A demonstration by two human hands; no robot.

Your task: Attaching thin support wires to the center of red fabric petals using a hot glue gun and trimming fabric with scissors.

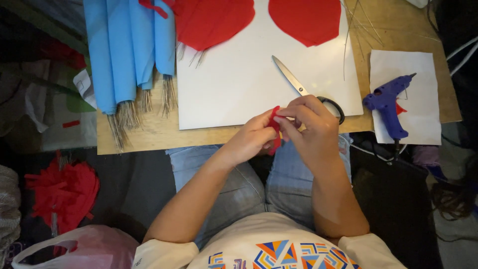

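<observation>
My left hand and my right hand meet over the near edge of the wooden board, above my lap. Between the fingers of both hands sits a small piece of red paper, folded or rolled, with its lower end hanging down by my left palm. Just beyond my right hand lie scissors with a black handle, blades pointing up-left on a white sheet. Two large red paper cut-outs rest at the far edge of that sheet.
Blue paper rolls with thin wire ends lie at the left of the board. A blue glue gun rests on a white paper at right. Thin wires lie nearby. Red paper scraps and a plastic bag sit on the floor left.
</observation>
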